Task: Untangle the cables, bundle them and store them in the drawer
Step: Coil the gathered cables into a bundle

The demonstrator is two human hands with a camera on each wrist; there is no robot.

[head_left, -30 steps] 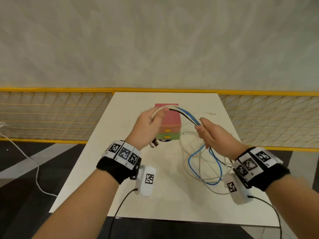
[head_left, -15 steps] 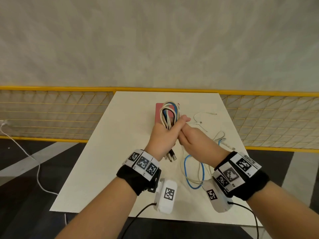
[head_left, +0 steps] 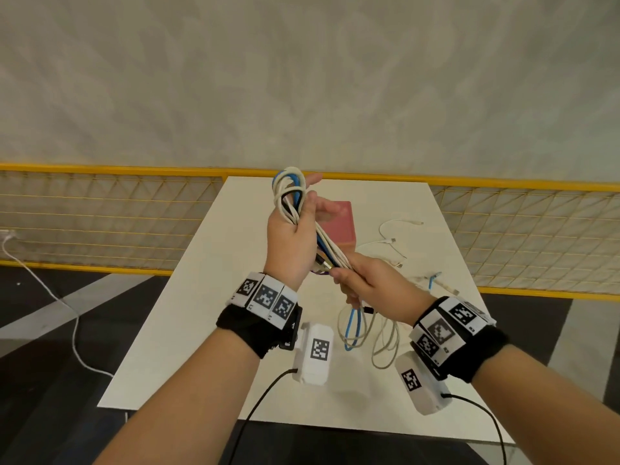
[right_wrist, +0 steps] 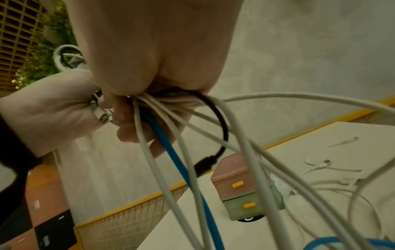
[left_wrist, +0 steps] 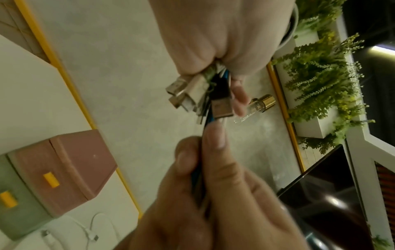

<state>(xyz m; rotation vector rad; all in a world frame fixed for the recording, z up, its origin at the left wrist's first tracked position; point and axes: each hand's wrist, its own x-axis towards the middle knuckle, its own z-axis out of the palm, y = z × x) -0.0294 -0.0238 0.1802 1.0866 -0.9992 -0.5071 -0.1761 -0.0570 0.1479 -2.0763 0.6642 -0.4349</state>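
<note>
Two hands [head_left: 292, 236] [head_left: 367, 283] are closed round the cable bundle [head_left: 327, 248] above the worktop [head_left: 201, 313] | step: coiling | advice: even loops and steady tension are best kept | drawer unit [head_left: 342, 223] is shut.

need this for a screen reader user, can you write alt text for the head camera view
A person's left hand holds up a looped bundle of white, blue and black cables, while the right hand grips the strands lower down. Loose cable ends trail onto a white table, where a small pink drawer box stands behind the hands.
</note>
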